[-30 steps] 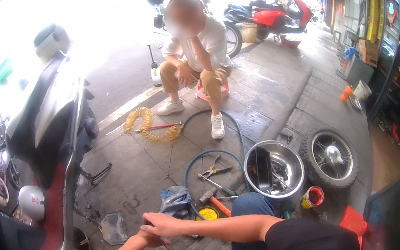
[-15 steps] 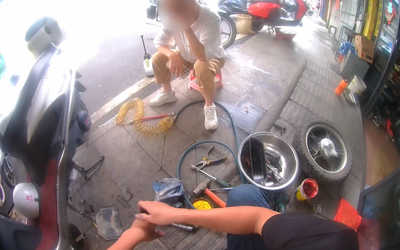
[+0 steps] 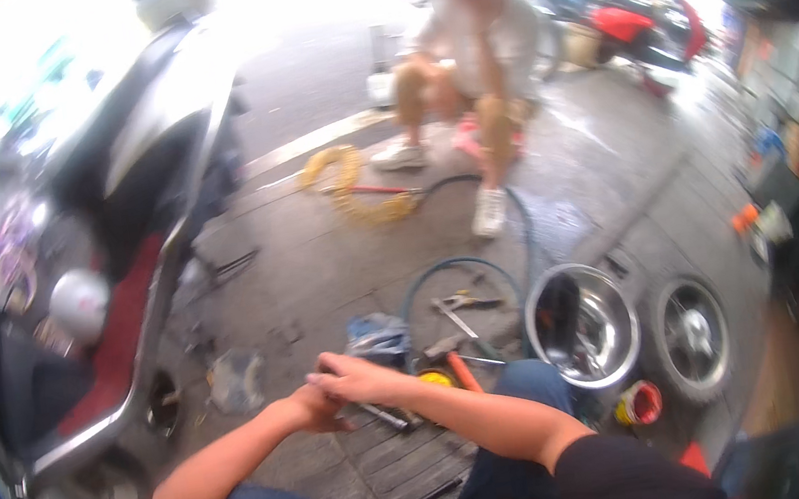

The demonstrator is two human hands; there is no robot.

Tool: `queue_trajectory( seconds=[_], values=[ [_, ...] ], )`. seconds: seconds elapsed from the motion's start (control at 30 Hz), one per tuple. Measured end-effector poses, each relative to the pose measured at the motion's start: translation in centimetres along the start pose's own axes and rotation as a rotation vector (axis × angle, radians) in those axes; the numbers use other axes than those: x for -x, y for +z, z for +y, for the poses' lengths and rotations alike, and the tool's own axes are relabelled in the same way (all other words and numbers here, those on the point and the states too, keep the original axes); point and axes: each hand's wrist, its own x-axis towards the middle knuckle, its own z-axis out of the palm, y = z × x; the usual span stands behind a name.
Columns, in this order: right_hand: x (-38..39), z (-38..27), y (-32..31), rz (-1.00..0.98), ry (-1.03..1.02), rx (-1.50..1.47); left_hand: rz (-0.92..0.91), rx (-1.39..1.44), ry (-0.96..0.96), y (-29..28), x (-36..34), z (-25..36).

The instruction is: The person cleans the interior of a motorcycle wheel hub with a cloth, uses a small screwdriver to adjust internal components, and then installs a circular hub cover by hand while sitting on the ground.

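Note:
My right hand (image 3: 356, 378) lies across my left hand (image 3: 315, 408), its fingers bent over the back of it. From beneath, a few fingers of the left hand stick out, loosely stretched; the rest are covered. No tool shows in either hand. Just beyond them is a crumpled blue-grey rag (image 3: 378, 337). Beside the hands a metal tool (image 3: 383, 416) lies on the paving, near a small yellow-filled tub (image 3: 435, 380) and a hammer with an orange handle (image 3: 463, 372). Pliers (image 3: 472, 300) lie farther off. Motion smears fine detail.
A steel basin (image 3: 621, 321) with tools stands right, beside a spoked wheel with tyre (image 3: 694, 337) and a red-topped can (image 3: 639, 404). A scooter (image 3: 151, 313) fills the left. A person (image 3: 479, 47) sits ahead, near a coiled yellow air hose (image 3: 348, 191).
The view has swung left, so the surroundings sit farther right and look blurred. My hands stay together, right over left, and both forearms are a little more in view.

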Motion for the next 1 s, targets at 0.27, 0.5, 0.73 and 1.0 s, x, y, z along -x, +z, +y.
queue_trajectory(
  seconds=[0.27, 0.5, 0.73, 1.0],
  values=[
    [0.6, -2.4, -1.9, 0.006, 0.021, -0.019, -0.102, 0.396, 0.102, -4.4, 1.9, 4.1],
    [1.9, -2.3, -2.4, -0.138, 0.178, -0.355, -0.168, 0.696, 0.172, -6.9, 2.1, 5.8],
    [1.5, -1.7, -2.8, -0.013, 0.168, -0.388, -0.007, 0.567, -0.109, -5.0, 0.7, 2.7],
    [1.7, -2.1, -2.6, 0.002, 0.067, -0.090, 0.041, 0.622, 0.071, -5.1, 0.4, 3.6]
  ],
)
